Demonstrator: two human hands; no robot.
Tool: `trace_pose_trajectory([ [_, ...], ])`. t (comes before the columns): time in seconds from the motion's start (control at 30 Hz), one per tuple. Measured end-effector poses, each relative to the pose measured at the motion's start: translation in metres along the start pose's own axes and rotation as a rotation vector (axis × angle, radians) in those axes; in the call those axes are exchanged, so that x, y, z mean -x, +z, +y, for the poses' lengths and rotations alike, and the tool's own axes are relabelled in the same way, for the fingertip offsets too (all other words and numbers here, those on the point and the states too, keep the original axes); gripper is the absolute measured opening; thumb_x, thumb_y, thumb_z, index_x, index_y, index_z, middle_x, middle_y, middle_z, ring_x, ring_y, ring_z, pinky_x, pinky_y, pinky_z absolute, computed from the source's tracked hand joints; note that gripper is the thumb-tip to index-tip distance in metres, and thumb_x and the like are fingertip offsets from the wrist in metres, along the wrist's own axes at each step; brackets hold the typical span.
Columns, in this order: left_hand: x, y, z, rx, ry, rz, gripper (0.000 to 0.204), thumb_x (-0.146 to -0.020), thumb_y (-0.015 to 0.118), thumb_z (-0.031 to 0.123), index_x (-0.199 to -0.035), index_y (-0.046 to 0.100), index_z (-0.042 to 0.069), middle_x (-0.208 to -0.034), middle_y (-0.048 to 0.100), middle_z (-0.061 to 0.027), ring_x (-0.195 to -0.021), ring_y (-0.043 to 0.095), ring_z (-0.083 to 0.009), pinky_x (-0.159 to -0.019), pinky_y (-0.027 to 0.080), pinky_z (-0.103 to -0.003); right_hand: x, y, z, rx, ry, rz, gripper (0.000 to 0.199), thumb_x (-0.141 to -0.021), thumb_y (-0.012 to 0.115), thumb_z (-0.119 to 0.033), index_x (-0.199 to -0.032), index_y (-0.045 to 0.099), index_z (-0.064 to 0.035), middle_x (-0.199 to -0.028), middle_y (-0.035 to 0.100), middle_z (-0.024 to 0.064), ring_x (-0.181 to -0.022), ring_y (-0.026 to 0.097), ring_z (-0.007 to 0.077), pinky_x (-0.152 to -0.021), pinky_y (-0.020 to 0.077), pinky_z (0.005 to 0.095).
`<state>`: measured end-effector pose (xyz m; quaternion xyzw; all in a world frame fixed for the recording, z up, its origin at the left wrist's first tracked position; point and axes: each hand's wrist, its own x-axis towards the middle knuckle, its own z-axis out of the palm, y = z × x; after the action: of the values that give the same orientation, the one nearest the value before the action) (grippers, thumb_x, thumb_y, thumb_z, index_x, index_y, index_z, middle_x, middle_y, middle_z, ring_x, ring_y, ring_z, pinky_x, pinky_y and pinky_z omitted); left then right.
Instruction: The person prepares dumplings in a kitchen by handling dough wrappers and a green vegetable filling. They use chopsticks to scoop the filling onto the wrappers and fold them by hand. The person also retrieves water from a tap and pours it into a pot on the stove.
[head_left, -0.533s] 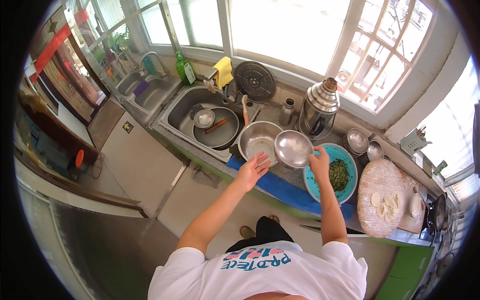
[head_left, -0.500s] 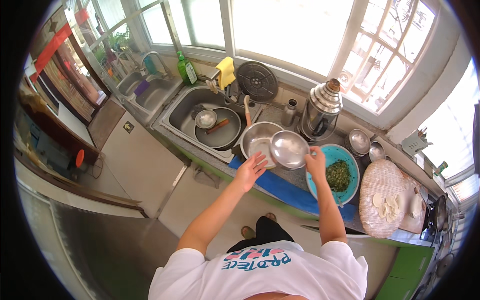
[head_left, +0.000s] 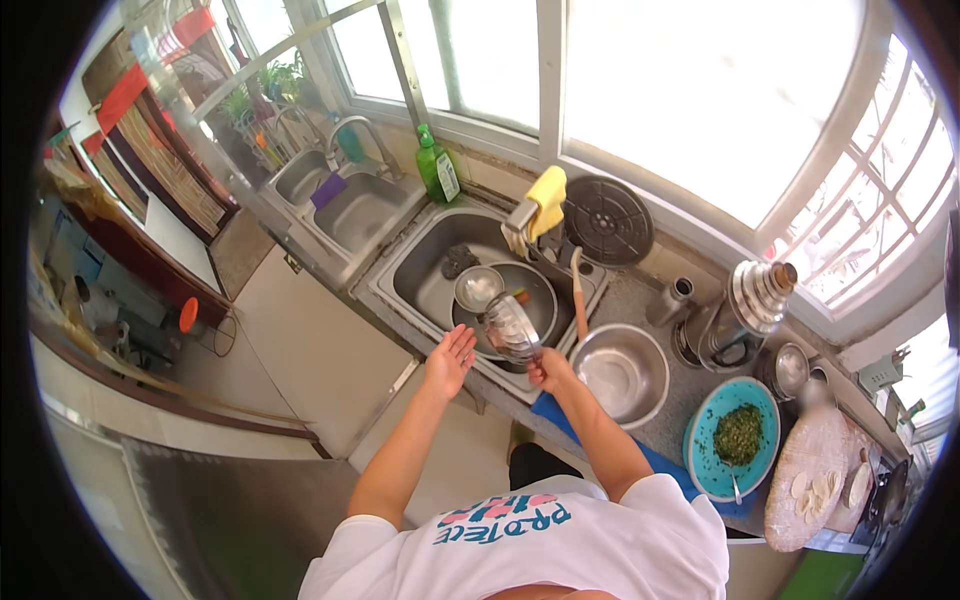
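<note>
My right hand (head_left: 549,369) grips the rim of a shiny metal bowl (head_left: 512,332), tilted over the near side of the sink (head_left: 424,268). My left hand (head_left: 450,358) is open with its fingers stretched out, left of that bowl and apart from it. Below, the sink holds a small metal bowl (head_left: 477,287), a wider metal basin (head_left: 544,300) and a dark scrubbing pad (head_left: 458,261). The held bowl covers part of the basin. Right of my right hand, a deep metal pot (head_left: 622,375) stands on the counter.
A turquoise bowl (head_left: 704,430) of chopped green filling stands right, beside a floury board (head_left: 803,452) with dough rounds. Along the window are a green soap bottle (head_left: 436,167), faucet with yellow cloth (head_left: 546,200), dark round lid (head_left: 608,222), metal flask (head_left: 670,301) and large thermos (head_left: 745,312).
My right hand has carried the metal bowl left, from beside the pot to over the sink, and tipped it. My left hand has moved along toward the sink; the view has shifted left.
</note>
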<state>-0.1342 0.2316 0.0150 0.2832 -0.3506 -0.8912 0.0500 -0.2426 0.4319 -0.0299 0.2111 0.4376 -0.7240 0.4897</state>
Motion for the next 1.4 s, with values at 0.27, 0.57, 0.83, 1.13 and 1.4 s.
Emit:
trace_pose_trajectory([
  [0.27,-0.116,0.006,0.062,-0.066,0.006,-0.053,0.041,-0.102,0.037,0.033,-0.136,0.045,0.012,-0.136,0.052,-0.0009,-0.121,0.048,-0.0158,-0.097,0.038,-0.031,-0.083,0.008,-0.02,0.091,0.082,0.067,0.011,-0.086,0.047,-0.008,-0.076,0.045,-0.0049,-0.056,0.043,0.004,-0.039,0.035,0.0113,-0.034,0.0259,0.0258],
  [0.57,-0.239,0.067,0.066,-0.468,-0.041,-0.227,0.041,-0.1,0.042,0.022,-0.14,0.045,0.012,-0.141,0.047,0.003,-0.119,0.047,-0.0099,-0.091,0.038,-0.025,-0.041,0.03,-0.066,0.88,-0.818,0.656,0.031,-0.082,0.052,-0.005,-0.113,0.05,-0.002,-0.068,0.058,0.01,-0.059,0.057,0.0194,-0.057,0.0457,0.0338],
  [0.83,-0.311,0.088,0.038,-0.915,0.088,-0.438,0.043,-0.095,0.046,0.012,-0.138,0.047,0.009,-0.138,0.049,-0.0131,-0.13,0.042,-0.0261,-0.106,0.032,-0.033,-0.023,0.06,-0.063,0.748,-0.897,0.939,0.033,-0.079,0.057,-0.005,-0.112,0.051,-0.0036,-0.073,0.061,0.009,-0.061,0.057,0.0168,-0.059,0.0455,0.0327],
  [1.13,-0.32,0.072,0.049,-1.344,0.457,-0.577,0.032,-0.09,0.05,0.014,-0.119,0.064,0.012,-0.112,0.065,-0.0137,-0.103,0.053,-0.0314,-0.094,0.041,-0.039,-0.038,0.092,-0.042,0.629,-0.928,1.146,0.031,-0.082,0.057,-0.006,-0.112,0.05,-0.0017,-0.065,0.056,0.0113,-0.057,0.057,0.0266,-0.057,0.044,0.0398],
  [1.4,-0.333,0.074,0.057,-1.399,0.5,-0.586,0.026,-0.089,0.053,0.017,-0.106,0.071,0.011,-0.098,0.069,-0.0146,-0.098,0.057,-0.0339,-0.089,0.044,-0.042,-0.047,0.104,-0.036,0.574,-0.907,1.202,0.031,-0.082,0.058,-0.006,-0.111,0.049,-0.0021,-0.059,0.054,0.0105,-0.052,0.054,0.0236,-0.053,0.0419,0.0382],
])
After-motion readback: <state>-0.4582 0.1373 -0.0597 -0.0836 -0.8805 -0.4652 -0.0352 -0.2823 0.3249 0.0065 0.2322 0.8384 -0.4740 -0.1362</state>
